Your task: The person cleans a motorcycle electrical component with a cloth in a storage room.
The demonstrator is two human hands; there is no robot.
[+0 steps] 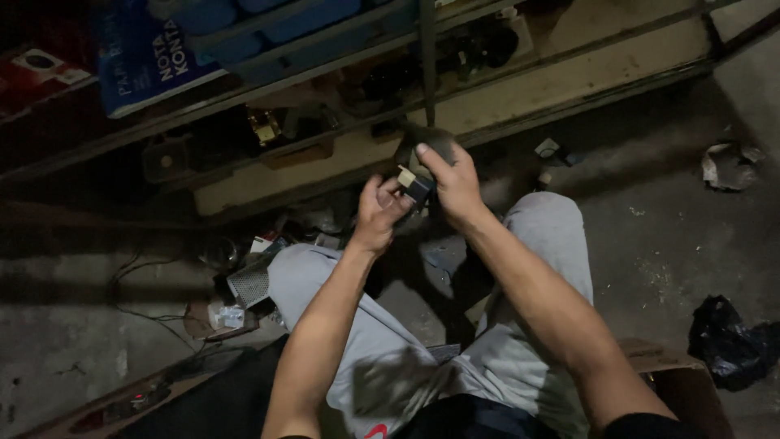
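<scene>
Basically a dim workshop floor, person seated, knees up in grey trousers [390, 341]. Far left, a blue printed package [146, 53] sits on the metal shelf [341, 154]; below it loose wires [138, 313] and a metal mesh piece [252, 283] lie on the concrete floor [666, 244].

Left hand [378, 215] is curled, fingertips pinching the lower edge of a small black block part [416, 187] with a pale tab on top. Right hand [455, 183] is closed over the same part from above, thumb pressed against a dark rounded object [431, 142] behind it; what that object is, cannot tell in this light. The part is held in the air between both hands, above the gap between the knees, just in front of the shelf.

Risks, as judgement: the pinch is fingertip-only on a small part, so a slip could drop it into the floor clutter, hard to find in the dark. Poor light could also cause misalignment or a pinched finger.

Right side: crumpled paper [730, 165], black plastic bag [731, 345], well apart from the hands.
</scene>
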